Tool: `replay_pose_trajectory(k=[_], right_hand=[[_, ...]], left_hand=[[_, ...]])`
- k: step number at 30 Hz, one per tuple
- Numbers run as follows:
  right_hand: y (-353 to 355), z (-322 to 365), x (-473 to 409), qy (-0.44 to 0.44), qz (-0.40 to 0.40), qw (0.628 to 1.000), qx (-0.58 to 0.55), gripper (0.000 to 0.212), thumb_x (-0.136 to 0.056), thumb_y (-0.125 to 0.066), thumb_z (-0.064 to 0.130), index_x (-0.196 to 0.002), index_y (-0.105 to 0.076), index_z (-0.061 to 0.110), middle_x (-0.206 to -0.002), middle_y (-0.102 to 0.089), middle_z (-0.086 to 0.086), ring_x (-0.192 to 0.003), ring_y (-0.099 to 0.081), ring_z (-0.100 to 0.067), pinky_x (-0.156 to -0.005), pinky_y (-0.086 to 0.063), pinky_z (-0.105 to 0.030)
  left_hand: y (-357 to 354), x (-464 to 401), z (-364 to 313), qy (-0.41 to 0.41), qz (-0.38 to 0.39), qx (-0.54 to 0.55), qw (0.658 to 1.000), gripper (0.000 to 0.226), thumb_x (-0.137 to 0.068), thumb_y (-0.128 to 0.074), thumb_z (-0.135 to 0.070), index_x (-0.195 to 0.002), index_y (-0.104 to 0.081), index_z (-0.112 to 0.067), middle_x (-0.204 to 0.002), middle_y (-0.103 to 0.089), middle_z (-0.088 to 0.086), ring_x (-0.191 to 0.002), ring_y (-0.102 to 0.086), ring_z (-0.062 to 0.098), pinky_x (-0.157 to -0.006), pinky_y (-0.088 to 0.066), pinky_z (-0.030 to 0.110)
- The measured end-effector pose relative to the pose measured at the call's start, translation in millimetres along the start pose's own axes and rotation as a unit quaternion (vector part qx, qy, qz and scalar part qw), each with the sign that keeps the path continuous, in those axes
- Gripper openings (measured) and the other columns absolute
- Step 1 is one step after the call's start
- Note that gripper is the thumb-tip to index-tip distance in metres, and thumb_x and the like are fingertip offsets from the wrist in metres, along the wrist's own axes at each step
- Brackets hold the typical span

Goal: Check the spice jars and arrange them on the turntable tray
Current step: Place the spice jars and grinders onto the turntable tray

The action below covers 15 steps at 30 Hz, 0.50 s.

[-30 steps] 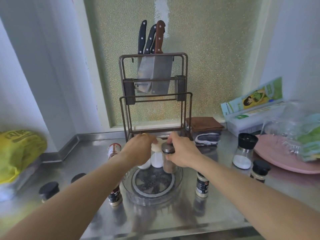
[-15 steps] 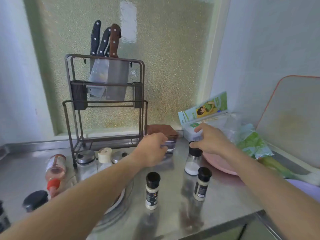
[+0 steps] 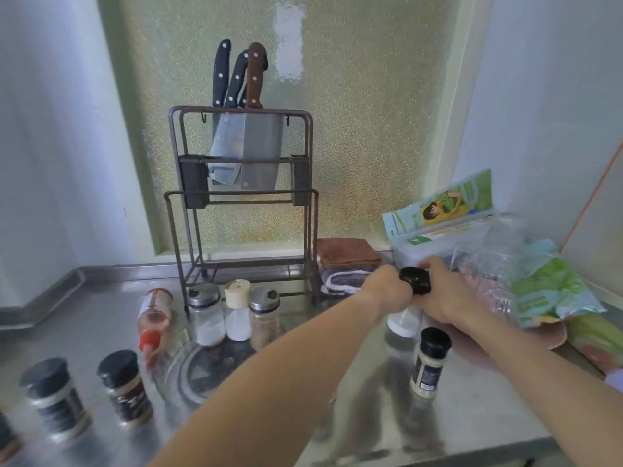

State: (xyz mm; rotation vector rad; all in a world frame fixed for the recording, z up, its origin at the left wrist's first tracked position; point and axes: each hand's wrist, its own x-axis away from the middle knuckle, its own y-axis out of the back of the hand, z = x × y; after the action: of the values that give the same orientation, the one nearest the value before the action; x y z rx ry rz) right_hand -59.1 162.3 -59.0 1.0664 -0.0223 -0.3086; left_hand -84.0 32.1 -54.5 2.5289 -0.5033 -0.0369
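At the lower left I see two dark-lidded jars standing on the surface. Three jars sit on the turntable tray in the middle. Right of middle, my left hand and right hand wrap their fingers around a black-lidded jar.

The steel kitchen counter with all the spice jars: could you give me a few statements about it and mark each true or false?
1. Both hands hold the black-lidded glass jar of white powder. True: left hand, right hand.
2. Three jars stand at the back of the clear round turntable tray. True.
3. The red-capped bottle is on the tray. False: beside it, on the counter.
4. The metal knife rack is empty. False: it holds knives.
5. The small black-lidded labelled jar lies toppled. False: upright.
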Motion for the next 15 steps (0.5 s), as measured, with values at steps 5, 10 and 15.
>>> replay_pose_trajectory(k=[5, 10, 15], right_hand=[[26.6, 63.4, 26.3, 0.064, -0.044, 0.997, -0.028, 0.073, -0.08, -0.086, 0.032, -0.139, -0.045, 0.015, -0.125, -0.069, -0.015, -0.116, -0.064, -0.037, -0.083, -0.047, -0.038], [24.1, 132.1, 58.4, 0.169, -0.014, 0.984, -0.05, 0.077, -0.076, -0.089, 0.034, -0.138, -0.046, 0.016, -0.124, -0.067, -0.01, -0.109, -0.063, -0.031, -0.078, -0.043, -0.034], [-22.5, 167.8, 86.6, 0.206, 0.066, 0.974, -0.072, 0.074, -0.078, -0.088, 0.034, -0.136, -0.045, 0.016, -0.127, -0.065, -0.007, -0.109, -0.064, -0.027, -0.09, -0.052, -0.037]], left_hand=[[64.7, 45.8, -14.8, -0.026, -0.061, 0.018, 0.998, 0.025, -0.079, -0.046, 0.001, -0.089, -0.068, 0.008, -0.079, -0.064, 0.019, -0.073, -0.057, 0.031, -0.062, -0.045, 0.034], [142.1, 100.3, -4.6, -0.013, -0.144, 0.004, 0.99, 0.034, -0.071, -0.055, -0.003, -0.096, -0.074, 0.009, -0.1, -0.076, 0.029, -0.095, -0.074, 0.038, -0.088, -0.062, 0.052], [175.9, 135.1, 40.6, 0.057, -0.146, -0.088, 0.984, 0.017, -0.092, -0.063, -0.002, -0.105, -0.073, -0.001, -0.101, -0.077, 0.015, -0.091, -0.068, 0.023, -0.066, -0.047, 0.025]])
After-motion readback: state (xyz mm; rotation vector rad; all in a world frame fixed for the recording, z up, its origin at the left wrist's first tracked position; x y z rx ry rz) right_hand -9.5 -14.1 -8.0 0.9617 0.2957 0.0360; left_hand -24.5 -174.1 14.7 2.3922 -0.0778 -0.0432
